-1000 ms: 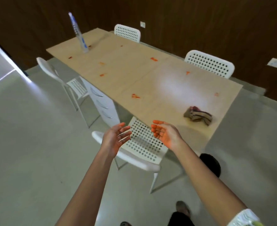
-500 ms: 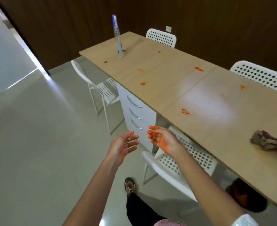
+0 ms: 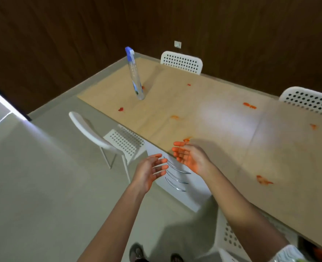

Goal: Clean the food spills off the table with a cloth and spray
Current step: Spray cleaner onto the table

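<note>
Spray bottle (image 3: 135, 76) stands upright near the far left corner of the desk (image 3: 203, 114), well apart from both hands. Left hand (image 3: 148, 173) hovers off the desk's near edge, fingers spread, holding nothing. Right hand (image 3: 190, 157) hovers over that edge, palm up, fingers loosely extended. Orange spills (image 3: 263, 180) dot the desk surface.

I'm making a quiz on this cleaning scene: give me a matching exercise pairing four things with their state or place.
Things:
1. clear spray bottle with blue nozzle
2. left hand
3. white perforated plastic chair
4. orange-red food spill

States:
A. smeared on the wooden table
B. open, holding nothing
C. upright near the table's far end
D. on the floor beside the table

Pairs: 1-C, 2-B, 3-D, 4-A
</note>
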